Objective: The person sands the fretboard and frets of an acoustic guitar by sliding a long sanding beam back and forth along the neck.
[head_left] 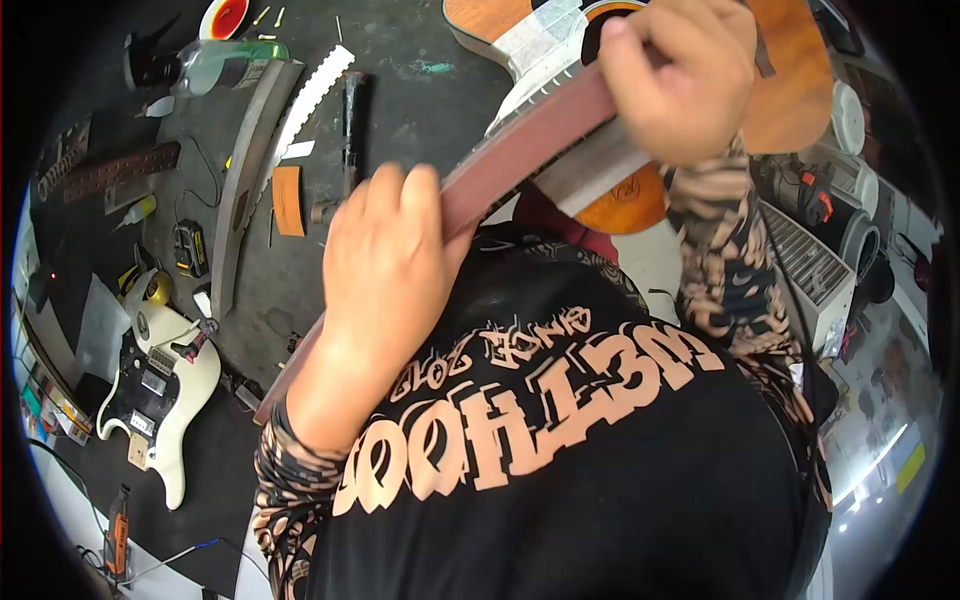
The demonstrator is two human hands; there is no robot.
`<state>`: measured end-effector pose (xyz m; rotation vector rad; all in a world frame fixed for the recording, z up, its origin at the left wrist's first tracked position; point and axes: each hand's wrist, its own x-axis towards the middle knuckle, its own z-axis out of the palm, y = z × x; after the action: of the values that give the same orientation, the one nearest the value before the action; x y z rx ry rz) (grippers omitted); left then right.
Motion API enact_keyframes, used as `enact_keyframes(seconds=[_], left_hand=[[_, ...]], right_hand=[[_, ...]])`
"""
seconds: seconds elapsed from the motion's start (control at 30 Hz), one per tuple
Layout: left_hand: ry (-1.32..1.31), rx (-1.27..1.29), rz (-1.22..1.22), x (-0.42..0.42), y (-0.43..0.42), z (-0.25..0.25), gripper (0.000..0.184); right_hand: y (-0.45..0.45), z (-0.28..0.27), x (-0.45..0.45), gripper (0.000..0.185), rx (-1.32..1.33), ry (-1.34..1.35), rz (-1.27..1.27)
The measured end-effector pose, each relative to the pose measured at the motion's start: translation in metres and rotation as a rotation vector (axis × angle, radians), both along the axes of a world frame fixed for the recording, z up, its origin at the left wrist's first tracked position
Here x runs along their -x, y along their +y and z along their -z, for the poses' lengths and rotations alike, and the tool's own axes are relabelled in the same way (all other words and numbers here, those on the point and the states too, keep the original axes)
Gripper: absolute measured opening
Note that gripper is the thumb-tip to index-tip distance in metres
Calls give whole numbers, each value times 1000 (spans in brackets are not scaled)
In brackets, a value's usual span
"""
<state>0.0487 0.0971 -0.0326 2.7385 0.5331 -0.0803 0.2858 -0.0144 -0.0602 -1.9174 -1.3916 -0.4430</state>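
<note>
A long straight bar with a reddish-brown face (535, 148) runs diagonally over the neck and body of an acoustic guitar (790, 90). My left hand (390, 240) is closed round the bar's lower left part, knuckles up. Near its upper right end, my right hand (685, 80) grips the bar, thumb along the top. Fret ends show beside the bar, and white tape (540, 38) covers part of the guitar top near the soundhole. Most of the guitar neck is hidden under the bar and my left hand.
On the dark bench lie a long grey beam (245, 190), a white notched strip (315, 100), a black-handled hammer (353, 130), an orange-brown block (288, 200), a green bottle (225, 68), a red-filled bowl (224, 18) and a white electric guitar body (190, 385).
</note>
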Motion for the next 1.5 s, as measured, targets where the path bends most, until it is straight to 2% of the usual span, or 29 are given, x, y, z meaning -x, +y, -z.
enact_keyframes(seconds=[0.03, 0.1, 0.17, 0.33, 0.43, 0.5, 0.53, 0.7, 1.07, 1.5], left_hand=[[25, 5, -4, 21, -4, -8, 39], [80, 1, -18, 63, -12, -17, 41], [37, 18, 39, 97, -18, -21, 40], [13, 39, 81, 129, -33, -32, 40], [24, -20, 82, 126, -37, -39, 40], [53, 33, 83, 117, -44, -45, 40], [62, 94, 35, 113, -50, -45, 46], [103, 62, -47, 84, -72, -44, 46], [75, 18, -192, 37, -109, -41, 50], [7, 37, -183, 41, -83, -19, 48]], right_hand=[[-7, -9, 19, 13, 90, -5, 11], [-14, -8, 54, 16, -59, -31, -30], [-24, -15, 96, 16, -26, 41, 72], [-55, -17, 129, 11, 79, 144, 67], [-63, -20, 129, 8, 80, 168, 46], [-69, -17, 120, 8, 105, 187, 40], [-72, -15, 116, 8, 103, 200, 33], [-84, -12, 85, 11, 99, 226, -35], [-86, -19, 21, 12, 118, 147, -160], [-74, -3, 30, 12, 159, 150, -108]])
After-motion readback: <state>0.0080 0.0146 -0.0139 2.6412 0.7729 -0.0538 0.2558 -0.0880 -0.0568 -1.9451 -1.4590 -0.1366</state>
